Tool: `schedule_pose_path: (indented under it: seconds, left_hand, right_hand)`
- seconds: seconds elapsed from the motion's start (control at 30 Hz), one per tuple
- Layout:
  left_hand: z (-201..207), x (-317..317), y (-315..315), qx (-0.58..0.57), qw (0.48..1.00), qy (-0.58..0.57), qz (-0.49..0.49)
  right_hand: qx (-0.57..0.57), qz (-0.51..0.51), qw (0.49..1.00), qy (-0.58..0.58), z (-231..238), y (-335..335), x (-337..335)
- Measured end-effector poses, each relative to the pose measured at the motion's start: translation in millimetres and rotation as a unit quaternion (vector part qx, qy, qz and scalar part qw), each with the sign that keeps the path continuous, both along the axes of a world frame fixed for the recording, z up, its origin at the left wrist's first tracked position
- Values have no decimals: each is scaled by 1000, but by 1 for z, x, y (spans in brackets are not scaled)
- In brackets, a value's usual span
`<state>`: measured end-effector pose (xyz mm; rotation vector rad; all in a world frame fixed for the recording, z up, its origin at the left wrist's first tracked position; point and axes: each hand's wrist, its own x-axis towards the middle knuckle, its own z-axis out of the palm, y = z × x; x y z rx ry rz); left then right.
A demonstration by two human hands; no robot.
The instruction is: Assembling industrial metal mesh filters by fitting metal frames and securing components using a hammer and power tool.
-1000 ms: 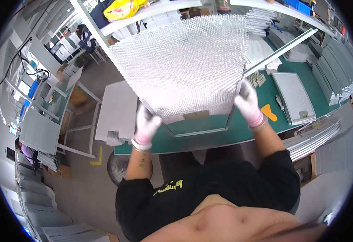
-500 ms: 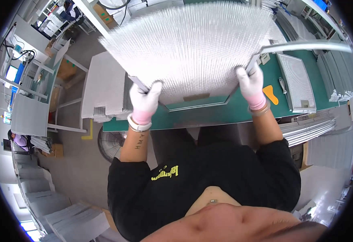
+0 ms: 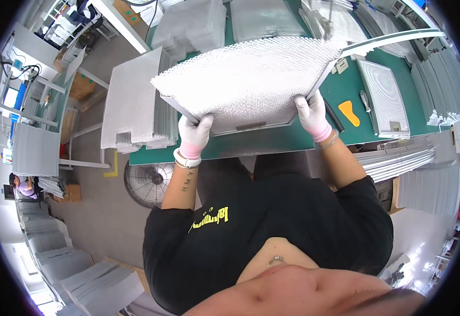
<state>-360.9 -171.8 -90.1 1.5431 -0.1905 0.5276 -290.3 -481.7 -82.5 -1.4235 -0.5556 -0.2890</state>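
My gloved left hand is closed on the left side of a silver mesh filter panel, thumb on top. The right hand, gloved too, grips the panel's right side the same way. The panel is tilted above the green worktable, its near frame edge toward me. A long metal frame strip sticks out to the right from its far right corner. The far part of the mesh flares wide. Fingers under the frame are hidden.
A stack of mesh sheets lies at the table's left. On the right are a yellow scraper, a screwdriver, a black rod and a framed panel. A floor fan stands below the table's left end.
The panel has come lower and tilted flatter, uncovering stacks behind it. The right hand has shifted left, the left hand slightly right and down; both still hold the panel.
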Motion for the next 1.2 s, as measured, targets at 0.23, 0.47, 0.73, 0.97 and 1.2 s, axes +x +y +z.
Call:
schedule_pose_path:
  seconds: [0.23, 0.47, 0.73, 0.97, 1.2]
  left_hand:
    - [83, 3, 2, 48, 998, -14, -26]
    - [115, 16, -31, 58, 964, -162, 202]
    - [107, 15, -11, -83, 983, -162, 26]
    - [95, 4, -24, -12, 982, -146, 118]
    - [86, 5, -16, -4, 978, -178, 104]
  right_hand:
    - [19, 69, 997, 18, 101, -20, 3]
    - [-34, -181, 982, -30, 119, 0, 4]
    - [69, -58, 995, -43, 109, -1, 19]
    - [7, -143, 989, -23, 88, -1, 20]
    - [31, -137, 989, -37, 90, 2, 14]
